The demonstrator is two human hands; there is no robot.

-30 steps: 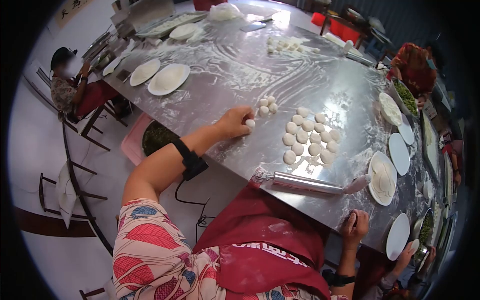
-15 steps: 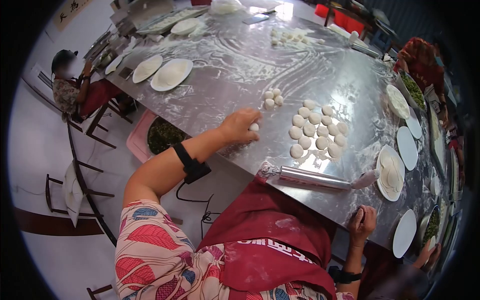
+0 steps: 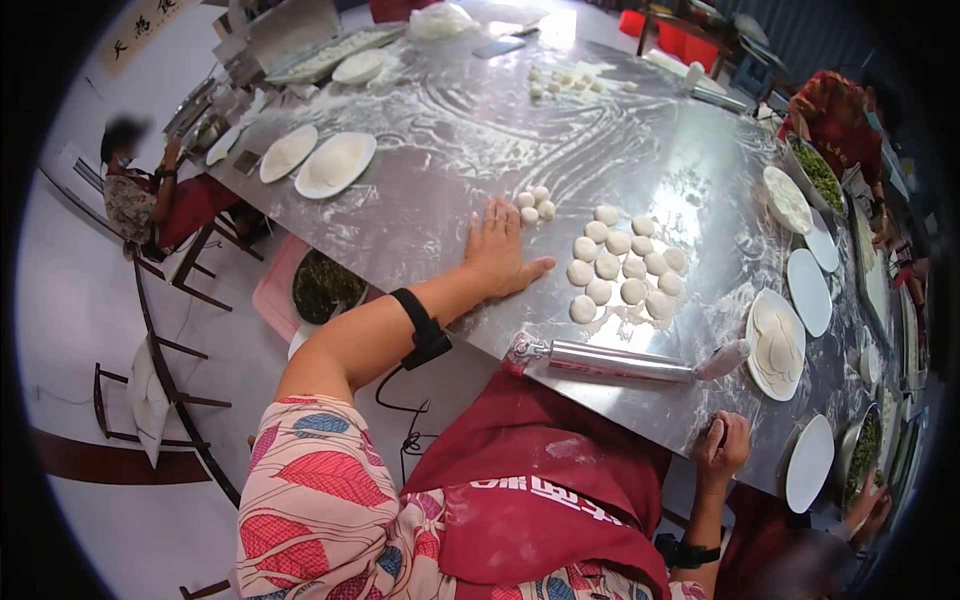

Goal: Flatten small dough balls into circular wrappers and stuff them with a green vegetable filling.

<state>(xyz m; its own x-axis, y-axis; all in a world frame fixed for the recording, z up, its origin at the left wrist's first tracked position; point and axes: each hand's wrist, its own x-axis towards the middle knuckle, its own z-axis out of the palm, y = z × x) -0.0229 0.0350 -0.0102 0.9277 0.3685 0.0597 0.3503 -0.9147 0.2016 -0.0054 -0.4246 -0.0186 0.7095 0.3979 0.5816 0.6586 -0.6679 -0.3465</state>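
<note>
My left hand (image 3: 503, 250) lies flat on the metal table (image 3: 420, 200), fingers spread and thumb out. Anything under its palm is hidden. Just beyond its fingertips is a small cluster of dough balls (image 3: 536, 204). Several flattened dough rounds (image 3: 618, 243) sit to its right, on a floured patch. Near the front edge lies a metal rolling pin (image 3: 620, 362) with floury handles. My right hand (image 3: 724, 440) rests at the table edge, right of the pin, with its fingers curled; whether it holds anything is hidden.
At the right are a plate of wrappers (image 3: 775, 345), white plates (image 3: 809, 465) and a bowl of green filling (image 3: 818, 178). Flour plates (image 3: 336, 165) stand at the left, above a dark filling bowl (image 3: 328, 285). People sit or stand around the table.
My left hand was curled around a white dough ball; now it is spread flat, and that ball no longer shows. My right hand stays curled at the table edge. The view has shifted slightly.
</note>
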